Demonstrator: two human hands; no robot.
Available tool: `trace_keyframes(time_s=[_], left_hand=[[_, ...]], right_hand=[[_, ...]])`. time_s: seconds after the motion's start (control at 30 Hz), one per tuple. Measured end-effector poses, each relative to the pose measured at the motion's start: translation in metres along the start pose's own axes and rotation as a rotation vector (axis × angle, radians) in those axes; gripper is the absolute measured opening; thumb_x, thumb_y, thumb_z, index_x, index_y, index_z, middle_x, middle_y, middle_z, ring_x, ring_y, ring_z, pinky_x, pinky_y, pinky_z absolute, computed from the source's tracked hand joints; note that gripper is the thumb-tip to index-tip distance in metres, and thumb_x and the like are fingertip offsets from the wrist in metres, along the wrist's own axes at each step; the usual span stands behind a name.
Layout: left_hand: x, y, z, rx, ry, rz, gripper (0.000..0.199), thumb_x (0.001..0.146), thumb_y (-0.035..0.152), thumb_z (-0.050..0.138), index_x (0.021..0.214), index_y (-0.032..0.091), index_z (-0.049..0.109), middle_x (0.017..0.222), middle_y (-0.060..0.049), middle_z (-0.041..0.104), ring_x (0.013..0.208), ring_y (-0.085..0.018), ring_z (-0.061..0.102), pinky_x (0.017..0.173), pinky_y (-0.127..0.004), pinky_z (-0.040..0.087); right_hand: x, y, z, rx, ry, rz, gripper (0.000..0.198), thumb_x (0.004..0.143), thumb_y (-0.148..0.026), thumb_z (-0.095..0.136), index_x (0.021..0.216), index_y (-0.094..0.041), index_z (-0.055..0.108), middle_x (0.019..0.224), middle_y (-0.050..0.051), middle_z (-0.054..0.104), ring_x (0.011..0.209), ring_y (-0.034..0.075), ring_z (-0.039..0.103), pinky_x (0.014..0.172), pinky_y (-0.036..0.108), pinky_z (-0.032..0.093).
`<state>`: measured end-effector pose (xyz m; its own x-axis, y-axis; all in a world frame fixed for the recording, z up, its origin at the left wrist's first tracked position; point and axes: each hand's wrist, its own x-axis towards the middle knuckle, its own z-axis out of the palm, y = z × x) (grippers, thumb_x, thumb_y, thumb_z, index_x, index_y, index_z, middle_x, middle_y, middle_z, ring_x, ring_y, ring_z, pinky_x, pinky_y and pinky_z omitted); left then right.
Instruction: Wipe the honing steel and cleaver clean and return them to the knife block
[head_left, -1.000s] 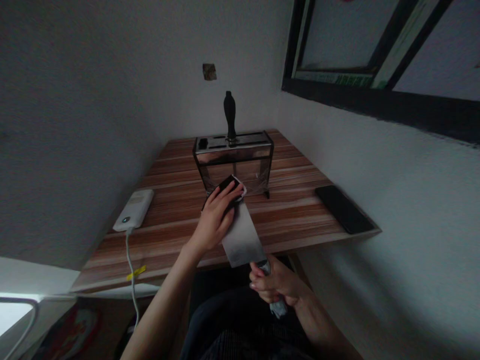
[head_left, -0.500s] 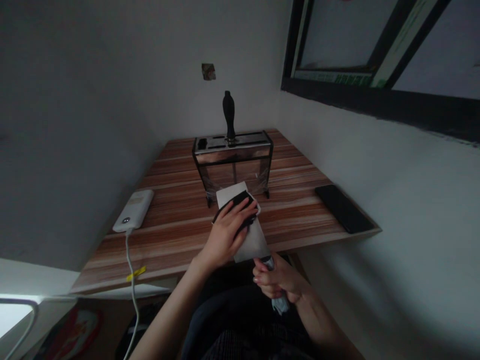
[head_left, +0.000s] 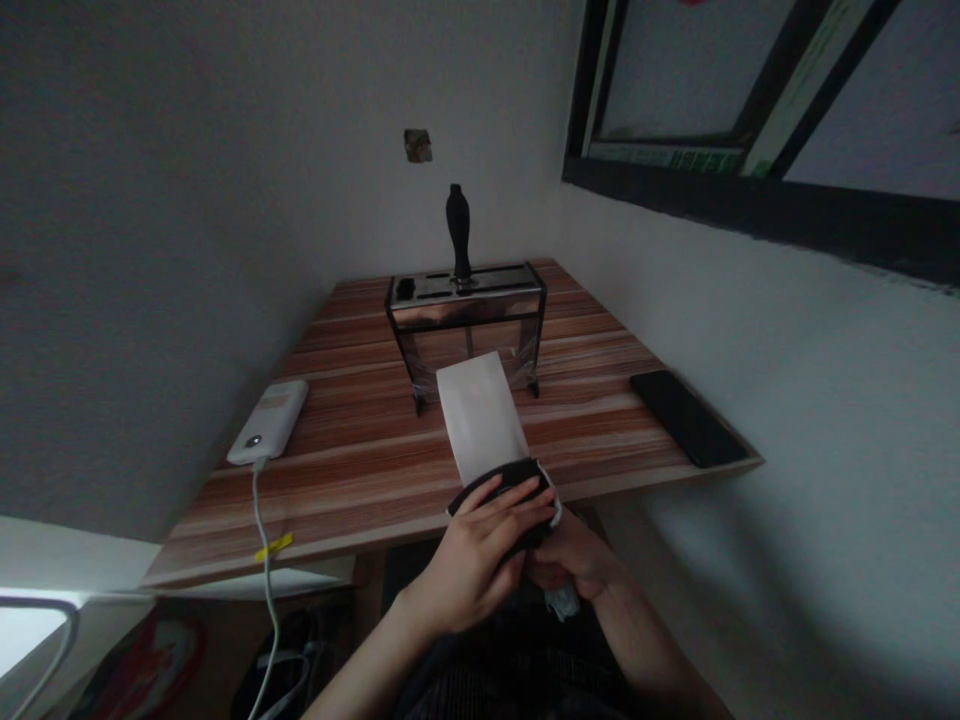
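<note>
My left hand [head_left: 487, 550] is closed over a black, curved pad with a white edge [head_left: 514, 478], pressing it on the cleaver. The cleaver's broad, pale blade [head_left: 481, 408] points away from me, over the front of the table. Partly hidden behind the left hand, my right hand [head_left: 574, 552] is wrapped round the cleaver's handle. A crumpled, pale bluish end [head_left: 562, 602] of the handle or its wrapping sticks out below the right fist. Just beyond the blade tip stands a clear-sided knife block [head_left: 469, 315] with a black-handled tool [head_left: 457, 230] upright in its top.
The wood-grain table [head_left: 345, 400] meets the walls at the back and right. A white power bank [head_left: 268, 420] with a white cable [head_left: 262, 540] lies at the left. Near the right edge lies a black phone [head_left: 686, 415]. Yellow tape [head_left: 274, 546] marks the front edge.
My left hand and the black pad have slid down the blade toward the handle, baring more of the blade. The right hand keeps its hold on the handle.
</note>
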<state>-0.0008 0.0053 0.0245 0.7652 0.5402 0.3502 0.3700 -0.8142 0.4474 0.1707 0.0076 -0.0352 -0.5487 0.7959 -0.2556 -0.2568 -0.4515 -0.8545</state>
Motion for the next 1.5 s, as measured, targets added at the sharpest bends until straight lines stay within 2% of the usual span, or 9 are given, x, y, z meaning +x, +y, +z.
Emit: trace_keyframes(time_s=[0.3,0.4,0.6,0.83,1.07,1.27,1.5], left_hand=[[0.007,-0.007,-0.011,0.057,0.063,-0.015,0.049,0.086,0.01,0.038,0.135,0.019,0.036,0.142,-0.007,0.045,0.138,-0.018,0.029,0.115,-0.04,0.015],[0.011,-0.016,-0.019,0.075,0.126,-0.049,0.05,0.085,0.009,0.038,0.135,0.019,0.037,0.142,-0.007,0.046,0.138,-0.018,0.029,0.114,-0.042,0.016],[0.021,-0.037,-0.037,0.079,0.24,-0.093,0.049,0.087,0.01,0.036,0.134,0.021,0.039,0.141,-0.007,0.047,0.138,-0.019,0.029,0.114,-0.044,0.017],[0.036,-0.057,-0.057,0.109,0.347,-0.111,0.044,0.09,0.015,0.034,0.133,0.021,0.042,0.142,-0.007,0.046,0.138,-0.02,0.029,0.114,-0.045,0.017],[0.047,-0.065,-0.074,0.149,0.403,-0.11,0.045,0.09,0.015,0.035,0.135,0.021,0.04,0.143,-0.006,0.045,0.138,-0.019,0.029,0.114,-0.044,0.018],[0.044,-0.061,-0.065,0.152,0.416,-0.109,0.043,0.09,0.014,0.035,0.132,0.019,0.043,0.143,-0.007,0.045,0.138,-0.019,0.029,0.114,-0.045,0.016],[0.032,-0.041,-0.035,0.095,0.249,-0.084,0.047,0.087,0.012,0.036,0.132,0.02,0.042,0.143,-0.008,0.045,0.138,-0.02,0.03,0.114,-0.045,0.017]], right_hand=[[-0.005,-0.011,0.01,0.004,-0.022,0.024,0.034,0.06,-0.03,0.076,0.069,-0.019,0.045,0.043,-0.012,0.037,0.034,0.002,0.025,0.034,0.018,0.018],[-0.008,-0.012,0.013,0.059,-0.068,0.041,0.034,0.061,-0.029,0.077,0.073,-0.018,0.046,0.047,-0.011,0.042,0.034,0.001,0.027,0.033,0.016,0.02],[-0.005,-0.013,0.022,0.229,-0.188,0.072,0.043,0.059,-0.022,0.08,0.063,-0.019,0.037,0.047,-0.014,0.039,0.03,-0.002,0.021,0.03,0.013,0.016],[-0.007,-0.007,0.021,0.258,-0.181,0.085,0.042,0.058,-0.02,0.081,0.066,-0.019,0.039,0.049,-0.013,0.041,0.031,-0.002,0.024,0.03,0.012,0.017],[-0.008,-0.013,0.028,0.221,-0.165,0.08,0.046,0.054,-0.02,0.083,0.062,-0.019,0.038,0.048,-0.014,0.043,0.029,-0.002,0.025,0.029,0.012,0.018],[-0.009,-0.015,0.029,0.201,-0.157,0.109,0.046,0.057,-0.022,0.082,0.061,-0.019,0.036,0.045,-0.015,0.037,0.029,-0.002,0.022,0.029,0.013,0.016],[-0.008,-0.014,0.02,0.257,-0.148,0.077,0.043,0.059,-0.021,0.08,0.064,-0.019,0.037,0.05,-0.013,0.041,0.031,-0.003,0.021,0.03,0.013,0.014]])
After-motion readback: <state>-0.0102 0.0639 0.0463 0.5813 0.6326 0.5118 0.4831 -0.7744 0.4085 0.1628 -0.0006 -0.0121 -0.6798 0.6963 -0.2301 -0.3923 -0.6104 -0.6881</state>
